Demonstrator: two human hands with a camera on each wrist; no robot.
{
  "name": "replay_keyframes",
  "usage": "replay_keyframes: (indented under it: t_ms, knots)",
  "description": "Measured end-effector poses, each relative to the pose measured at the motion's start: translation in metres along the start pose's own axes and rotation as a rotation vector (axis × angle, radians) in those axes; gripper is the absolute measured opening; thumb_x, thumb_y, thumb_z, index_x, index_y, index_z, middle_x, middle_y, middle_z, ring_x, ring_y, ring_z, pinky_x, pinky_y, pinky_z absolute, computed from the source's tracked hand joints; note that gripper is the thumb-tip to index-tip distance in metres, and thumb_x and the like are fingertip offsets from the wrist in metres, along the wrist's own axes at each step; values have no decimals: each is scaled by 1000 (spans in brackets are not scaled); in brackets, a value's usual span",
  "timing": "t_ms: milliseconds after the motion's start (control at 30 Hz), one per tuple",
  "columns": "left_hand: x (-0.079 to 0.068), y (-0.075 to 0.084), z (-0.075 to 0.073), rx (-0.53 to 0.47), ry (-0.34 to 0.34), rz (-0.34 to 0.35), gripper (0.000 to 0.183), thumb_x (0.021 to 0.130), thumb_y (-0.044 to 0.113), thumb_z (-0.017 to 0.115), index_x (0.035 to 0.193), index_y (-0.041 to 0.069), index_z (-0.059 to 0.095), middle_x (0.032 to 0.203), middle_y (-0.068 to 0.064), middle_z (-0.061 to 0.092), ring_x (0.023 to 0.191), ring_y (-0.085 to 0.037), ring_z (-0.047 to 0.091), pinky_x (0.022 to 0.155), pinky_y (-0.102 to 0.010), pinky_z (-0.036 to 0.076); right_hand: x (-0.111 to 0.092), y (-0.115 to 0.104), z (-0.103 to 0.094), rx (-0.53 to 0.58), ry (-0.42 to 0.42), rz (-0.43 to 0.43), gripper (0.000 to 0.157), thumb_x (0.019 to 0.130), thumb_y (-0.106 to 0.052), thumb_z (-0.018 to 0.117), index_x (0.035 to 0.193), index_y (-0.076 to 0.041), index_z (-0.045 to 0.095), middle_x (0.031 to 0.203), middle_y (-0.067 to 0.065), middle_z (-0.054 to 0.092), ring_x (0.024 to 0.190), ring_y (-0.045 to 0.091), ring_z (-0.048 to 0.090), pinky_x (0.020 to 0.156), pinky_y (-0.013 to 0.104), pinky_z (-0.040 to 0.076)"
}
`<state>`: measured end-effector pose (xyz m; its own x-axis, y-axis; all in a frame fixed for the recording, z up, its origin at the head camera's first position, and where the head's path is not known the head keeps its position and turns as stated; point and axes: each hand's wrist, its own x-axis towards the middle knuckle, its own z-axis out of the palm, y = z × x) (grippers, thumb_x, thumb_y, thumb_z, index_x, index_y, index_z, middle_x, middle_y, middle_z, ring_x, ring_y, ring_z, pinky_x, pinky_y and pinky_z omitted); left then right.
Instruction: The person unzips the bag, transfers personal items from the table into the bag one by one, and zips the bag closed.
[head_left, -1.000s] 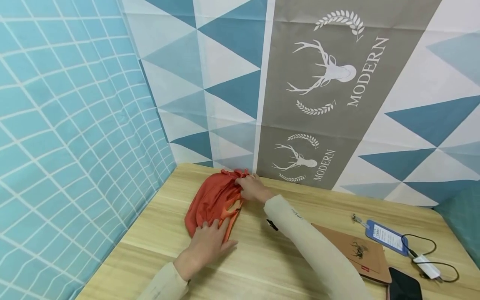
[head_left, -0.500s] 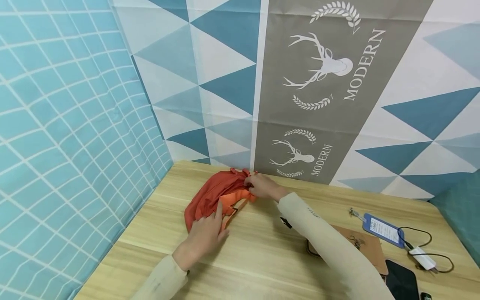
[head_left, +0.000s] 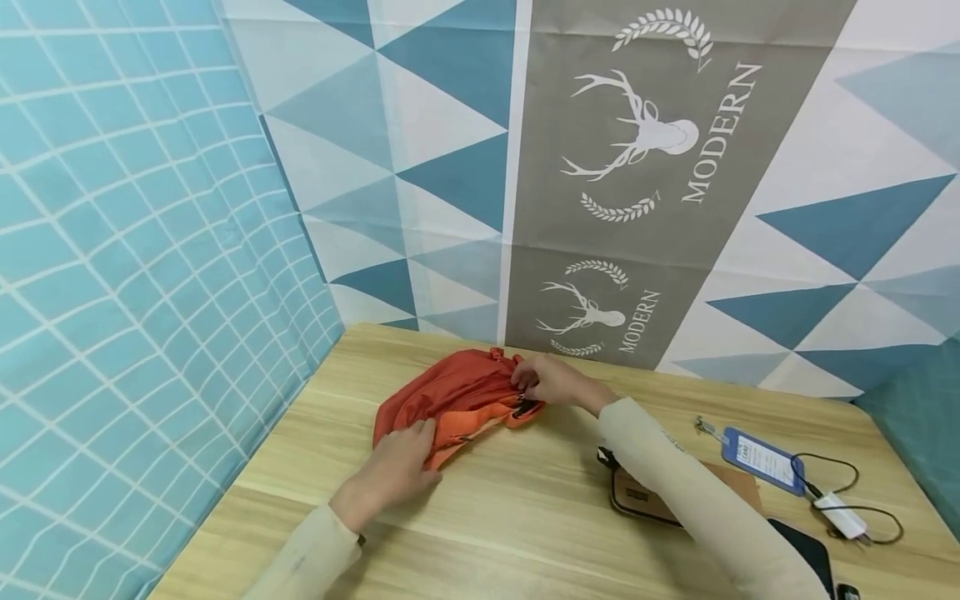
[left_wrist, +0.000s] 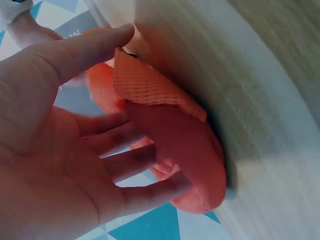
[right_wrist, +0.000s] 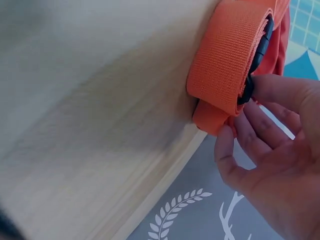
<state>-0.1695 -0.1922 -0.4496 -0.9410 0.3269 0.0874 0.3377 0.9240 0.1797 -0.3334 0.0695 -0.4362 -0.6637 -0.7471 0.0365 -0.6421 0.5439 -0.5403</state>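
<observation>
A red fabric bag (head_left: 442, 387) with a wide orange webbing strap (head_left: 468, 425) lies crumpled on the wooden table near the back wall. My left hand (head_left: 386, 471) rests on its near left end. The left wrist view shows those fingers (left_wrist: 132, 160) fairly straight against the red cloth, the thumb lying apart by the strap's edge. At the far right end my right hand (head_left: 551, 379) pinches the bag by its strap. In the right wrist view, its thumb meets a black buckle (right_wrist: 260, 47) at the folded strap, with the other fingers partly behind.
To the right, partly under my right forearm, lie a brown zipped case (head_left: 637, 496) and a tan cover (head_left: 738, 483). Beyond are a blue card holder (head_left: 761, 458), a white adapter (head_left: 842, 517) with black cable, and a black phone (head_left: 806, 550). Patterned cloth walls (head_left: 420, 208) border the table.
My right hand has moved right, drawing the bag's strap end with it. The bag is stretched longer, with more orange strap showing. My left hand has shifted slightly left, its index finger no longer raised.
</observation>
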Motion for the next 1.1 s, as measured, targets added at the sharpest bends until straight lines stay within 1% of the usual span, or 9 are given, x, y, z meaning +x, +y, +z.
replay_keyframes:
  t_ms: [100, 200, 333, 567, 700, 833, 967, 1033, 1100]
  knots:
    - [4, -2, 1, 12, -4, 28, 65, 68, 37, 75, 117, 0, 54, 103, -9, 59, 87, -25, 58, 72, -42, 48, -14, -2, -2, -10, -5, -2, 23, 77, 0, 63, 100, -5, 64, 92, 5, 63, 82, 16, 60, 70, 27, 48]
    - [7, -5, 0, 21, -9, 52, 63, 66, 37, 77, 115, 2, 56, 103, -7, 59, 87, -23, 57, 74, -39, 47, -24, -5, -2, -43, 19, 14, 25, 75, -4, 66, 100, -8, 66, 93, 1, 64, 83, 13, 58, 71, 27, 47]
    - [10, -7, -1, 13, -38, 71, 69, 67, 38, 76, 121, 2, 53, 113, -11, 57, 99, -27, 56, 82, -41, 45, -37, -6, -2, -90, 60, 33, 27, 71, -7, 71, 98, -11, 67, 94, -2, 64, 88, 12, 56, 76, 29, 45]
    - [12, -7, -1, -28, -99, 63, 78, 66, 43, 75, 126, 0, 48, 127, -17, 49, 117, -32, 45, 93, -48, 36, -59, -4, 2, -155, 85, -8, 22, 74, -11, 72, 96, -14, 66, 90, -2, 60, 79, 14, 53, 68, 28, 43]
    - [14, -3, -1, -19, -86, 68, 85, 66, 61, 66, 125, 1, 49, 126, -15, 50, 120, -31, 42, 97, -56, 26, -71, -6, 4, -157, 101, -24, 21, 75, -5, 69, 93, -14, 66, 88, -3, 60, 79, 13, 54, 67, 26, 44]
    - [17, 3, -1, -14, -85, 51, 91, 68, 77, 46, 123, 4, 52, 122, -11, 54, 118, -28, 45, 100, -57, 20, -81, -12, 7, -198, 104, -63, 22, 73, 2, 64, 89, -13, 64, 84, -3, 59, 75, 13, 54, 65, 24, 44]
    - [21, 8, 0, -28, -105, 8, 89, 76, 77, 29, 123, 5, 53, 122, -11, 53, 117, -27, 45, 101, -50, 23, -89, -19, 9, -245, 90, -76, 22, 72, 5, 60, 84, -13, 62, 80, -2, 58, 72, 13, 53, 64, 24, 43]
    - [22, 10, 2, -35, -85, 4, 83, 80, 73, 29, 118, 5, 56, 115, -10, 56, 113, -27, 48, 100, -47, 27, -92, -22, 10, -278, 96, -76, 21, 71, 5, 58, 82, -13, 61, 79, -3, 59, 71, 11, 52, 64, 24, 43]
    - [24, 12, 4, -21, -51, 13, 74, 83, 69, 31, 108, 5, 60, 102, -7, 60, 101, -25, 54, 95, -45, 33, -95, -24, 12, -315, 116, -83, 22, 70, 5, 57, 80, -14, 61, 76, -4, 59, 68, 9, 52, 62, 24, 43]
